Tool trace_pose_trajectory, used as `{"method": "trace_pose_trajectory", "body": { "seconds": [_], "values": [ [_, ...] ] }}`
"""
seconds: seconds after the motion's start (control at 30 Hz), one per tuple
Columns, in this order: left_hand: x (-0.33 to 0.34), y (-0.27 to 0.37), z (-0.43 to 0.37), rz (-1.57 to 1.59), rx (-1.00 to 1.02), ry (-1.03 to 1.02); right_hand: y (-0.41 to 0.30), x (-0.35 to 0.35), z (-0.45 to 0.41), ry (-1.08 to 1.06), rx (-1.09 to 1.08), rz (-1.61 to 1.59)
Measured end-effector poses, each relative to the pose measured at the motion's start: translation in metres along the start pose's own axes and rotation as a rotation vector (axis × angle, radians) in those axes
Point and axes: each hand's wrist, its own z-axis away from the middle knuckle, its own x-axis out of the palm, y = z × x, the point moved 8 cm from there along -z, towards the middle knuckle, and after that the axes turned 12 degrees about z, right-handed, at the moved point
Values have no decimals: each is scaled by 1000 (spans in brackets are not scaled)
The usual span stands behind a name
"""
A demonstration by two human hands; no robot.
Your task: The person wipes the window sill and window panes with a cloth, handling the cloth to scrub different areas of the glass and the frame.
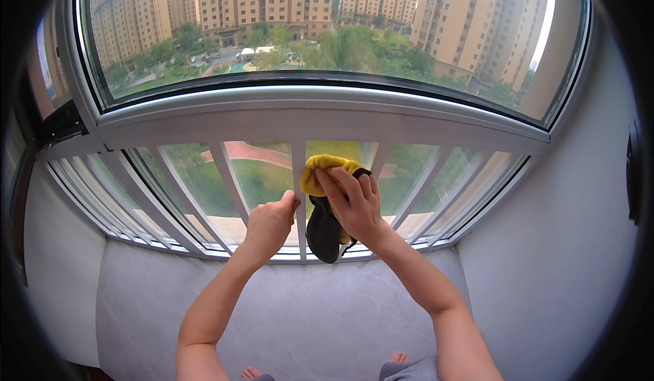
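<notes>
My right hand (355, 204) grips a yellow-and-black cloth (317, 179), bunched under the fingers. Its dark part (323, 233) hangs down below the hand, in front of the lower glass. To the left, my left hand (271, 222) is closed at the edge of a white vertical bar (298, 169), thumb uppermost. Its fingertips are partly hidden behind the bar. The cloth's upper left edge lies close beside that same bar. Behind the bars is the lower window pane (260, 176), partly covered by the cloth and my right hand.
A thick white horizontal rail (204, 123) runs above the bars, under a large upper pane (352, 48). White walls (541, 248) stand on both sides. My bare feet (250, 372) are on the grey floor (306, 309). A black window fitting (61, 124) is at left.
</notes>
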Motion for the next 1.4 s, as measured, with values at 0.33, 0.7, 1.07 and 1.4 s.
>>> {"method": "trace_pose_trajectory", "body": {
  "seconds": [0.33,0.7,1.07,1.4],
  "values": [
    [-2,1,-1,162,32,-55,-24,37,62,-41,76,-169],
    [3,-2,0,181,15,-48,-100,78,231,-495,-347,-226],
    [-8,17,3,-42,57,66,-141,115,273,-867,-510,-175],
    [-14,38,35,365,75,104,8,-14,68,-335,502,-606]
  ]
}}
